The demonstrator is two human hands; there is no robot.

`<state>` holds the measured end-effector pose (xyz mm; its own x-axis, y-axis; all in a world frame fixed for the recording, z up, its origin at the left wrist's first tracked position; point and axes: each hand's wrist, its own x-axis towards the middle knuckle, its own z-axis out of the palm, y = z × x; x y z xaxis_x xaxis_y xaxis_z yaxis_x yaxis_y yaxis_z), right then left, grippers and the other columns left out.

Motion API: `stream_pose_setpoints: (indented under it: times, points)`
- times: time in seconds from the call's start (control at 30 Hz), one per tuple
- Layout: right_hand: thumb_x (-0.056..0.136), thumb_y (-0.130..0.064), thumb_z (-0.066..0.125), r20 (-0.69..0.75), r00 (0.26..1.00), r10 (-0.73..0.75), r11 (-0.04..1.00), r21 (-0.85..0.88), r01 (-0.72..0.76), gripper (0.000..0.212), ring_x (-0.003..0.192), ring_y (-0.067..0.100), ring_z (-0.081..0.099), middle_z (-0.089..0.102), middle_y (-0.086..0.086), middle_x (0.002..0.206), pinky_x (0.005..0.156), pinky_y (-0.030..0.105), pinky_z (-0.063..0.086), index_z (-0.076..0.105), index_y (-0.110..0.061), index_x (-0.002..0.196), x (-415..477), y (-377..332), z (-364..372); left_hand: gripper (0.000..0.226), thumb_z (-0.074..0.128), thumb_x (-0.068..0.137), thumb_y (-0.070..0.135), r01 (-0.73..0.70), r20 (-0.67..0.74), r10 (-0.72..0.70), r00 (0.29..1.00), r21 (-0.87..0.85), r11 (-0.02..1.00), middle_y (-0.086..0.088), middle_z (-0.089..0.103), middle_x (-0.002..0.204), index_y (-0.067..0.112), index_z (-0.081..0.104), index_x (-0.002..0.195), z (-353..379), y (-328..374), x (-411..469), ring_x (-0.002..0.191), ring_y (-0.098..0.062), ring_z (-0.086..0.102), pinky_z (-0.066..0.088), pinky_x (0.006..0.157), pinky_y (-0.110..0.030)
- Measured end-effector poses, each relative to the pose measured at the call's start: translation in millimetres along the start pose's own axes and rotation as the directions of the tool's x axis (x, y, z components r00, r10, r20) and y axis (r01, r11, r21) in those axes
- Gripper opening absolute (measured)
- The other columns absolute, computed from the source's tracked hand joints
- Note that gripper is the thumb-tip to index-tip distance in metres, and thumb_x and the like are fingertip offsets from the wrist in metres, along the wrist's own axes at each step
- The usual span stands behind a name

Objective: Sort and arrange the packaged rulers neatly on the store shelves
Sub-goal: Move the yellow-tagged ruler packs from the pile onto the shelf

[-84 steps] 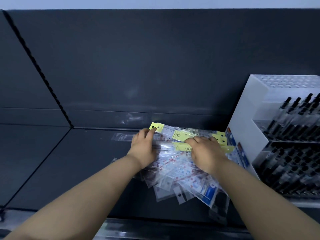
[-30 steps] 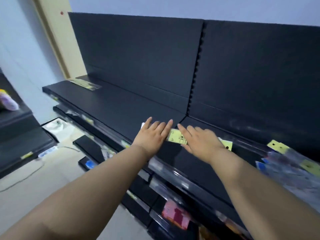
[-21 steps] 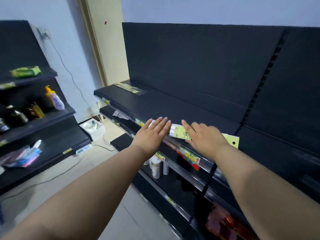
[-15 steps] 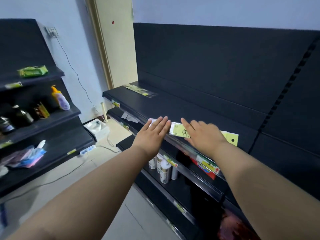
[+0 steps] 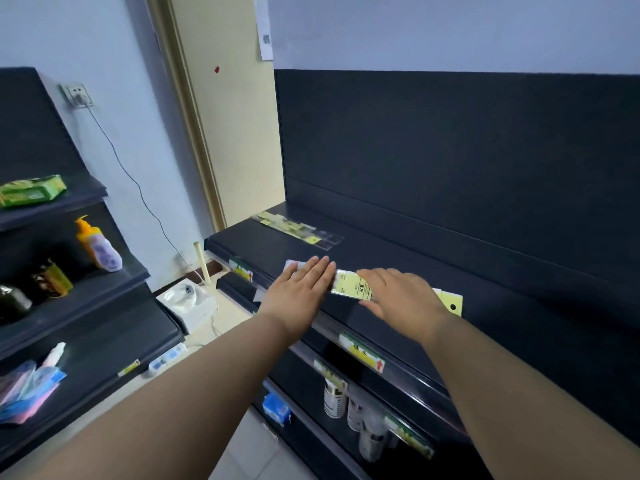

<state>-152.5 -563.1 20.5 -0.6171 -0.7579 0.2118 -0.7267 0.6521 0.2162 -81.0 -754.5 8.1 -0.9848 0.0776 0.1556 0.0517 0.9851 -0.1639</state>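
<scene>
Hands flat and open on the top black shelf (image 5: 398, 258): left hand (image 5: 301, 292) and right hand (image 5: 403, 294) press fingers-out over a clear-packaged ruler with a yellow header card (image 5: 349, 288), gripping nothing, just holding it down near the shelf's front edge. Further back on that shelf, near its far end, a neat row of yellow-carded ruler packs (image 5: 294, 228) already lies in place. Judging by that, sorting is partly done; this pack still wants lining up with that row
</scene>
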Motion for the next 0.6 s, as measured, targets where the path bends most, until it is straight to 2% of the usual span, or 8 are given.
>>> stream_pose_setpoints:
  times: [0.1, 0.23, 0.27, 0.33, 0.37, 0.4, 0.5, 0.6]
  points:
    - [0.099, -0.046, 0.033, 0.025, 0.998, -0.053, 0.998, 0.016, 0.052, 0.057, 0.126, 0.018, 0.045, 0.042, -0.001, 0.144, 0.097, 0.033, 0.043, 0.021, -0.018, 0.147, 54.3, -9.4, 4.6, 0.062, 0.03, 0.102, 0.018, -0.022, -0.007, 0.021, 1.0, -0.043, 0.999, 0.0, -0.005, 0.16, 0.018, -0.01, 0.151, 15.0, -45.8, 20.3, 0.147, -0.016, -0.005, -0.004, 0.117, -0.031]
    - [0.098, -0.043, 0.039, 0.052, 0.998, -0.038, 0.999, 0.041, 0.036, 0.058, 0.128, 0.02, 0.044, 0.044, 0.001, 0.144, 0.1, 0.035, 0.041, 0.026, -0.015, 0.147, 114.5, -19.7, 18.0, 0.069, 0.037, 0.099, 0.008, -0.063, -0.012, 0.062, 0.998, -0.044, 0.997, -0.003, -0.001, 0.16, 0.015, -0.007, 0.151, 31.2, -96.7, 52.1, 0.147, -0.019, -0.002, -0.004, 0.117, -0.03]
    - [0.096, -0.041, 0.047, 0.056, 0.998, -0.026, 0.998, 0.058, 0.023, 0.057, 0.124, 0.022, 0.05, 0.05, 0.004, 0.138, 0.096, 0.037, 0.045, 0.034, -0.013, 0.144, 126.6, -21.4, 22.7, 0.069, 0.037, 0.099, 0.008, -0.07, -0.015, 0.069, 0.998, -0.048, 0.996, -0.003, 0.001, 0.16, 0.015, -0.006, 0.151, 36.0, -107.3, 61.7, 0.147, -0.019, 0.0, -0.003, 0.117, -0.029]
    - [0.084, -0.036, 0.067, 0.036, 0.999, -0.022, 0.995, 0.096, 0.018, 0.054, 0.1, 0.027, 0.065, 0.066, 0.01, 0.114, 0.075, 0.04, 0.056, 0.055, -0.007, 0.128, 145.9, -24.1, 34.0, 0.069, 0.04, 0.098, 0.008, -0.089, -0.031, 0.087, 0.996, -0.065, 0.994, -0.004, 0.012, 0.157, 0.017, -0.002, 0.152, 45.7, -124.4, 80.1, 0.145, -0.021, 0.009, 0.004, 0.117, -0.03]
    - [0.081, -0.036, 0.071, 0.007, 1.0, -0.004, 0.995, 0.095, 0.003, 0.053, 0.093, 0.027, 0.068, 0.069, 0.01, 0.107, 0.067, 0.04, 0.057, 0.059, -0.006, 0.123, 156.8, -25.3, 43.3, 0.071, 0.042, 0.096, 0.008, -0.103, -0.037, 0.101, 0.994, -0.072, 0.992, -0.005, 0.019, 0.154, 0.019, 0.0, 0.152, 51.1, -134.3, 90.3, 0.143, -0.023, 0.015, 0.008, 0.116, -0.03]
    - [0.084, -0.038, 0.067, 0.03, 0.999, 0.015, 0.995, 0.1, -0.018, 0.053, 0.095, 0.026, 0.067, 0.068, 0.009, 0.11, 0.068, 0.04, 0.057, 0.056, -0.007, 0.125, 168.0, -28.7, 48.6, 0.074, 0.045, 0.094, 0.008, -0.12, -0.033, 0.118, 0.992, -0.07, 0.99, -0.005, 0.024, 0.15, 0.02, 0.001, 0.152, 56.7, -144.6, 100.0, 0.14, -0.024, 0.02, 0.013, 0.114, -0.031]
    - [0.095, -0.046, 0.046, 0.097, 0.99, 0.098, 0.991, 0.081, -0.106, 0.056, 0.119, 0.021, 0.052, 0.052, 0.001, 0.134, 0.089, 0.036, 0.047, 0.035, -0.019, 0.143, 204.5, -42.1, 63.8, 0.079, 0.05, 0.09, 0.004, -0.183, 0.017, 0.183, 0.983, -0.04, 0.982, -0.008, 0.028, 0.144, 0.019, 0.003, 0.152, 70.9, -179.4, 127.6, 0.135, -0.027, 0.025, 0.021, 0.11, -0.032]
    - [0.096, -0.045, 0.044, 0.155, 0.965, 0.21, 0.967, 0.114, -0.229, 0.056, 0.13, 0.02, 0.042, 0.044, -0.002, 0.143, 0.1, 0.037, 0.039, 0.028, -0.024, 0.146, 242.6, -55.7, 72.9, 0.082, 0.051, 0.086, -0.001, -0.264, 0.091, 0.266, 0.96, -0.037, 0.964, -0.01, 0.027, 0.145, 0.017, 0.005, 0.151, 83.3, -216.0, 159.2, 0.134, -0.028, 0.026, 0.025, 0.108, -0.033]
